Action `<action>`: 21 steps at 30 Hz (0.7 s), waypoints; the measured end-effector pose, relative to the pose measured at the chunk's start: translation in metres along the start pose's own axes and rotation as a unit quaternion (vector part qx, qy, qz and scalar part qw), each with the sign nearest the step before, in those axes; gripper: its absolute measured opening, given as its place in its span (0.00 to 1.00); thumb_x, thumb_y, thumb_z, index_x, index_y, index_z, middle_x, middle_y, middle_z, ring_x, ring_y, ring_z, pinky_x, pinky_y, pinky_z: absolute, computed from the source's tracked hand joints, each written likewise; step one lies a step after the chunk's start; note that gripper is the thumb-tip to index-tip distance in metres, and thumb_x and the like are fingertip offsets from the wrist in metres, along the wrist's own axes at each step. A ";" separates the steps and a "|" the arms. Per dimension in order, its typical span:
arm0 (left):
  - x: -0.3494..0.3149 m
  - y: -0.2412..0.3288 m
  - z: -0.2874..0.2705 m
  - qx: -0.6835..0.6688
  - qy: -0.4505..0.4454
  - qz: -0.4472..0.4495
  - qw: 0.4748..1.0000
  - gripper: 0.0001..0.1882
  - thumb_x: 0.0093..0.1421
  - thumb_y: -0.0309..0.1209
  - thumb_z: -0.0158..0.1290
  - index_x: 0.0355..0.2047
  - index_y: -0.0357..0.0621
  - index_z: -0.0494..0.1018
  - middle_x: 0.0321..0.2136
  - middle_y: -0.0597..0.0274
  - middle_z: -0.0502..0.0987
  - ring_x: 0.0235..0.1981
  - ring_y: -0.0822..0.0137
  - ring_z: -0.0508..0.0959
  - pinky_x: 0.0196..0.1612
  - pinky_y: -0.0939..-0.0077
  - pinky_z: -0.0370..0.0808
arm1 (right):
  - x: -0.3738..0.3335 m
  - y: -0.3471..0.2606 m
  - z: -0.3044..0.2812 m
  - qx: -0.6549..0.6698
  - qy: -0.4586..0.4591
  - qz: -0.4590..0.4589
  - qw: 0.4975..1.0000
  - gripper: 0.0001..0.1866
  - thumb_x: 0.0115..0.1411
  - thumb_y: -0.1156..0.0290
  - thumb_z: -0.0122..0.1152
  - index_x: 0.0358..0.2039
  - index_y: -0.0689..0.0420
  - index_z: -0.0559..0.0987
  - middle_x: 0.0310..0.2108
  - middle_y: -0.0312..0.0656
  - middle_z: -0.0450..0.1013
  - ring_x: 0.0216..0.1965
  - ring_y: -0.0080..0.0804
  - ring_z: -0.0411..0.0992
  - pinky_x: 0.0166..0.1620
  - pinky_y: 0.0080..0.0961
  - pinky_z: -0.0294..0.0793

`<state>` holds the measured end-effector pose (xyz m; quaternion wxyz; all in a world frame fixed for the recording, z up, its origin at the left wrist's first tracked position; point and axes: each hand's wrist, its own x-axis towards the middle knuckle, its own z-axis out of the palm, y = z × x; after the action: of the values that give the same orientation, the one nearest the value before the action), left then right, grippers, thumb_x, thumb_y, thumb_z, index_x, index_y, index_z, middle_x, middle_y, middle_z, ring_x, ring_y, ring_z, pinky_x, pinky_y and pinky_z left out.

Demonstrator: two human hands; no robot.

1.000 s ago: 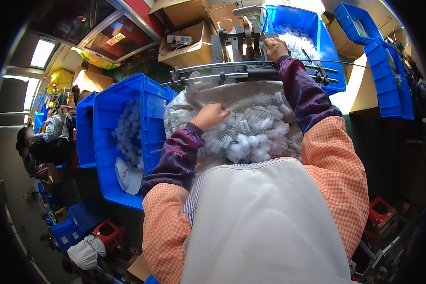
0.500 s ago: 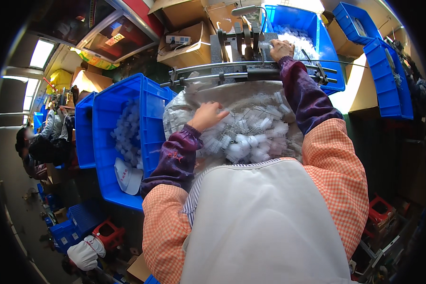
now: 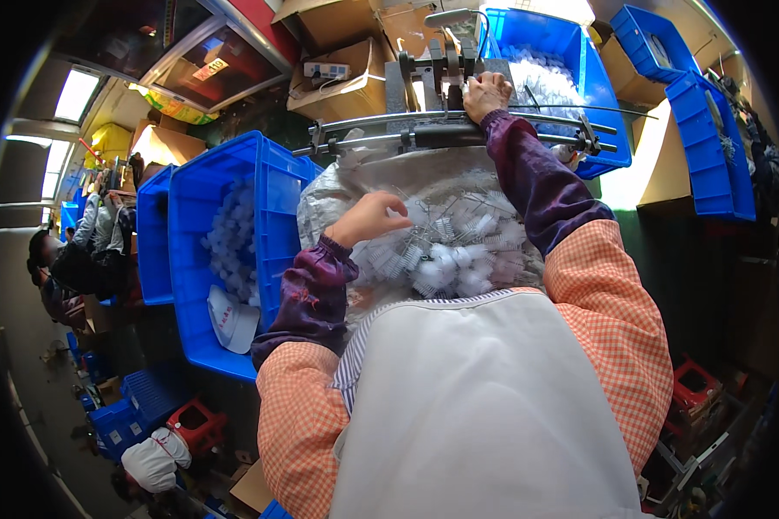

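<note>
My left hand [image 3: 370, 220] hovers over the left side of a heap of small white-bristled brushes with thin wire stems [image 3: 458, 238]. Its fingers are curled in toward the thumb; whatever they pinch is too small to make out. The heap lies on a pale plastic sack [image 3: 329, 203] in front of my apron. Farther off, my right hand [image 3: 487, 95] rests at a dark metal bench machine [image 3: 437, 78], its fingers bent down and closed beside the machine's upright parts. What lies under those fingers is hidden.
Metal rails [image 3: 389, 130] cross between the sack and the machine. At left, a blue crate [image 3: 268, 221] contains white pieces and a white cap [image 3: 232, 320]. Another blue crate [image 3: 593, 86] with white pieces stands behind my right hand. An open carton [image 3: 342, 95] sits behind the rails.
My right hand has moved left along the machine, closer to its upright parts. My left hand has shifted slightly left, and its spread fingers have curled together.
</note>
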<state>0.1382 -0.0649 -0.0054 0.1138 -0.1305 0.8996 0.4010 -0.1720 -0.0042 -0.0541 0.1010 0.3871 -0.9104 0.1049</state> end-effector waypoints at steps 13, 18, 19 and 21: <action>-0.004 -0.013 0.002 -0.181 0.040 -0.047 0.981 0.06 0.50 0.22 0.53 0.30 0.34 0.73 0.22 0.63 0.75 0.22 0.76 0.73 0.27 0.84 0.72 | -0.001 0.047 -0.006 -0.004 -0.023 -0.003 1.000 0.14 0.53 0.62 0.47 0.37 0.51 0.76 0.43 0.41 0.67 0.49 0.37 0.64 0.50 0.43 0.54; 0.005 0.003 -0.020 -0.195 0.105 -0.004 0.975 0.04 0.52 0.21 0.51 0.29 0.34 0.73 0.21 0.66 0.74 0.22 0.78 0.73 0.26 0.86 0.71 | 0.018 0.076 -0.002 -0.049 -0.075 -0.004 0.996 0.12 0.53 0.65 0.45 0.37 0.50 0.74 0.41 0.42 0.70 0.46 0.36 0.69 0.50 0.44 0.56; 0.004 0.007 -0.023 -0.188 0.130 0.004 0.974 0.04 0.52 0.21 0.52 0.29 0.34 0.73 0.21 0.66 0.74 0.22 0.79 0.73 0.26 0.87 0.71 | 0.022 0.077 -0.009 -0.071 -0.100 -0.010 0.992 0.12 0.54 0.66 0.45 0.37 0.49 0.74 0.40 0.42 0.71 0.44 0.37 0.70 0.49 0.43 0.57; 0.005 0.021 -0.029 -0.172 0.178 0.022 0.969 0.04 0.52 0.21 0.52 0.29 0.35 0.73 0.21 0.66 0.74 0.22 0.79 0.73 0.26 0.87 0.71 | 0.028 0.080 -0.021 -0.138 -0.083 -0.016 0.987 0.12 0.54 0.67 0.47 0.38 0.46 0.74 0.40 0.41 0.71 0.44 0.36 0.71 0.48 0.39 0.59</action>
<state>0.1243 -0.0741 0.0263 -0.0817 -0.1976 0.8254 0.5225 -0.2471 0.0366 -0.0352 0.0787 0.3913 -0.9152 -0.0556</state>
